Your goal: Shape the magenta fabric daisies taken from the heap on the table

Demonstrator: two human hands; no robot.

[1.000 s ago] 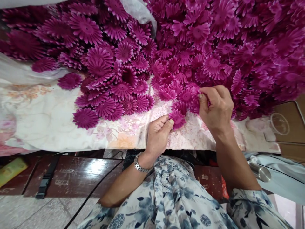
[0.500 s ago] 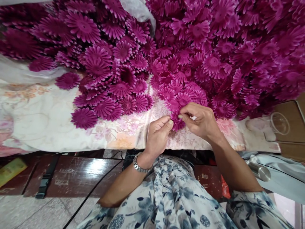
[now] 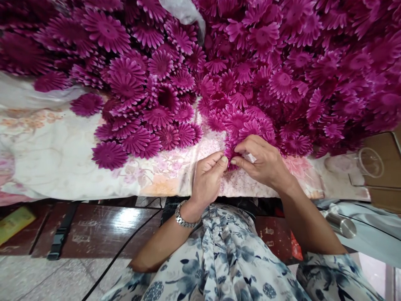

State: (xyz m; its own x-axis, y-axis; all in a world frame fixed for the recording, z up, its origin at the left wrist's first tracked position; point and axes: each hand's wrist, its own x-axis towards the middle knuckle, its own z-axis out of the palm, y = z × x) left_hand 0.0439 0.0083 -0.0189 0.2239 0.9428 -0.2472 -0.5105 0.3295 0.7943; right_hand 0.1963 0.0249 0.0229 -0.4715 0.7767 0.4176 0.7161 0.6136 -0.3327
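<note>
A huge heap of magenta fabric flowers (image 3: 269, 67) covers the far side of a table spread with a pale flowered cloth (image 3: 56, 154). Flatter, darker flowers (image 3: 138, 113) lie spread out on the left part. My left hand (image 3: 208, 177), with a metal watch on the wrist, pinches a small magenta flower (image 3: 230, 152) at the heap's near edge. My right hand (image 3: 261, 161) meets it from the right, its fingertips closed on the same flower. Both hands nearly touch at the thumbs.
A clear plastic cup (image 3: 369, 163) stands on a brown box at the right. A metal cylinder (image 3: 340, 223) lies below it on grey cloth. A dark wooden bench (image 3: 103, 230), a black cable and a yellow object (image 3: 15, 223) lie under the table's near edge.
My right hand came down from the heap on the right to the left hand and closed on the small flower there. The left hand hardly moved.
</note>
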